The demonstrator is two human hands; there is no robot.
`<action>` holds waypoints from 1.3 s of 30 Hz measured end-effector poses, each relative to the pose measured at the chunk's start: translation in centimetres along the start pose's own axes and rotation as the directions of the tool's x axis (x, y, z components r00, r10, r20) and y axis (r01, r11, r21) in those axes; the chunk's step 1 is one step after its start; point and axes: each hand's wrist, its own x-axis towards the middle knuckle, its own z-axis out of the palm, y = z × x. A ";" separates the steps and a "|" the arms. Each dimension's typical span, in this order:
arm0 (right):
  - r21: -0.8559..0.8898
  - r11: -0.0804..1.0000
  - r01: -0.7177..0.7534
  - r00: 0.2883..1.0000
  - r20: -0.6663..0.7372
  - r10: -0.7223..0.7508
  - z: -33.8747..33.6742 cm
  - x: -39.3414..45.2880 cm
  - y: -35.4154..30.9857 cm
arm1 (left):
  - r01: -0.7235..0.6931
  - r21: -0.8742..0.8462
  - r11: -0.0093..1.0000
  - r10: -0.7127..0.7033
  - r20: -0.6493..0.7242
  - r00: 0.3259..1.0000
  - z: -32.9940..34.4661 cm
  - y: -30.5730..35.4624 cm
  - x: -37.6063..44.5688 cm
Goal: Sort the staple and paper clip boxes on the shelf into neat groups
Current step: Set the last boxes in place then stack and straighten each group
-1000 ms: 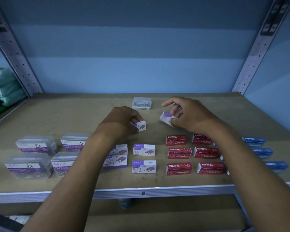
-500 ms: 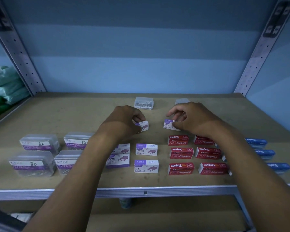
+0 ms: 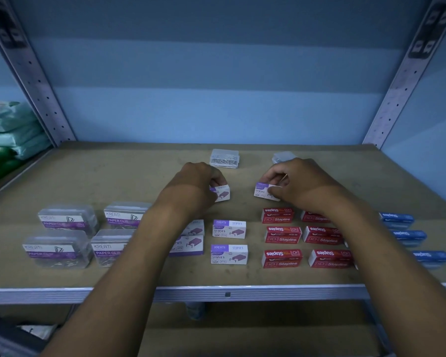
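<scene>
My left hand (image 3: 195, 186) grips a white-and-purple staple box (image 3: 222, 193) on the wooden shelf (image 3: 113, 176). My right hand (image 3: 298, 184) pinches a second white-and-purple staple box (image 3: 263, 191), which lies flat on the shelf. Nearer me lie more boxes of that kind (image 3: 229, 229), partly hidden by my left forearm. Red staple boxes (image 3: 281, 237) sit in rows to their right, and blue boxes (image 3: 407, 237) at far right. Clear paper clip boxes with purple labels (image 3: 65, 235) form a block at the left.
Two clear plastic boxes stand at the back, one (image 3: 224, 158) in the middle, the other (image 3: 281, 156) half hidden behind my right hand. Perforated metal uprights (image 3: 36, 81) frame the shelf. Green packages (image 3: 8, 130) lie beyond the left upright. The metal front edge (image 3: 227, 293) runs below.
My right hand has turned its staple box and lowered it flat onto the shelf. My left hand has barely shifted with its box.
</scene>
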 end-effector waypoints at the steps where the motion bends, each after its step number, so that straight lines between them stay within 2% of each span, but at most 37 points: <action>1: 0.009 1.000 0.008 1.000 -0.006 -0.008 0.0 -0.1 -0.2 | 0.004 0.003 1.000 -0.004 -0.005 1.000 -0.2 0.0 -0.1; 10: 0.065 0.995 0.076 0.997 0.004 -0.076 0.4 -1.3 -3.2 | -0.017 0.020 1.000 0.018 -0.052 0.998 -2.1 -0.6 -2.3; 22: 0.056 0.987 0.153 0.985 0.069 -0.157 2.4 -1.6 -5.4 | -0.042 0.110 0.993 0.039 0.030 0.999 -2.6 -2.0 -3.4; 26: 0.042 0.987 0.156 0.982 0.097 -0.160 2.8 -1.6 -5.5 | -0.044 0.089 0.995 0.036 0.090 0.995 -2.6 -2.3 -3.3; 32: 0.033 0.987 0.156 0.980 0.123 -0.159 3.1 -1.6 -5.7 | -0.058 0.083 0.995 0.050 0.103 0.993 -2.6 -2.6 -3.2; 39: 0.094 0.987 0.134 0.986 0.091 -0.142 2.5 -1.4 -5.2 | -0.093 0.089 0.992 0.089 0.045 0.995 -3.0 -2.5 -3.1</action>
